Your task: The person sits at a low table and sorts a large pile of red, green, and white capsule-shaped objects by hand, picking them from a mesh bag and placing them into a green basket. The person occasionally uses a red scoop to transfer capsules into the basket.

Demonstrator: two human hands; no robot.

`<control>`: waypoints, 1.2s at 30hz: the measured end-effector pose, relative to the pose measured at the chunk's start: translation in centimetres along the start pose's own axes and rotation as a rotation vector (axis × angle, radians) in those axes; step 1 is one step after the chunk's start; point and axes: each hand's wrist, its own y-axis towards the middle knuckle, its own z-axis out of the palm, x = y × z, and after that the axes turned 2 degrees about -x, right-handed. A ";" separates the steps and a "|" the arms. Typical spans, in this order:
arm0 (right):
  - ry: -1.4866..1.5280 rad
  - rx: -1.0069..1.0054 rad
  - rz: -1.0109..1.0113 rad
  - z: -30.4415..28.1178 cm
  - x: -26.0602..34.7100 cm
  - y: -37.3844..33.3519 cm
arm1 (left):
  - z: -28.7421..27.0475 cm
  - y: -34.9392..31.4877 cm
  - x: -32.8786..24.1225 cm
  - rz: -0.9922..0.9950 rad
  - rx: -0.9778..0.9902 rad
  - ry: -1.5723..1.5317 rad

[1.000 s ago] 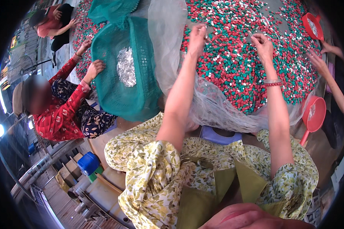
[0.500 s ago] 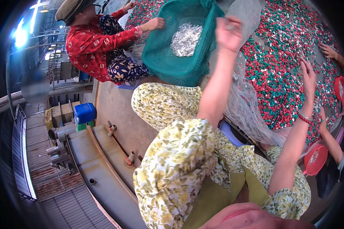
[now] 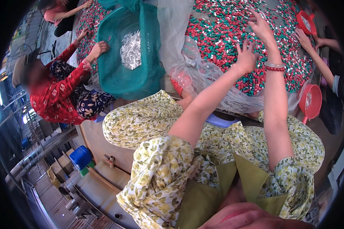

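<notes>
A thick layer of small red, green and white pieces (image 3: 218, 42) covers the work surface in front of me. Over its near part, my left hand (image 3: 246, 58) reaches in with fingers spread apart; I see nothing held in it. Slightly farther off and to the right, my right hand (image 3: 262, 29) hovers above the same layer, fingers stretched and apart, with a red bead bracelet (image 3: 275, 69) and a pale bangle on the wrist. To the left stands a teal mesh-lined basket (image 3: 151, 57) with a heap of silvery-white pieces (image 3: 131, 49) in it.
Clear plastic sheeting (image 3: 174, 28) lies between basket and pieces. Red strainers (image 3: 310, 101) sit at the right, beside another person's hand (image 3: 304, 39). On the left, a co-worker in a red patterned shirt (image 3: 61, 91) touches the basket rim. A blue jerrycan (image 3: 80, 157) stands behind.
My left hand has moved from beside the basket's right rim to over the coloured pieces, near my right hand. The view has swung right, so the basket appears farther left.
</notes>
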 end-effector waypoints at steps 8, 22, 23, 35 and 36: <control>0.035 0.051 0.021 -1.2 -3.4 -2.7 | -0.6 0.0 9.8 0.162 0.008 0.231; 0.003 -0.007 0.272 4.1 -7.6 -4.5 | -7.0 3.1 19.6 -0.222 0.078 0.256; 0.010 0.044 0.224 4.8 -6.7 -5.1 | -6.6 3.3 18.0 -0.164 -0.038 0.316; 0.037 0.677 0.088 3.6 -7.6 -7.3 | -1.0 -4.5 8.1 0.114 0.028 0.395; 0.095 0.735 0.109 3.7 -7.8 -7.4 | -1.4 -4.2 9.9 0.042 0.033 0.416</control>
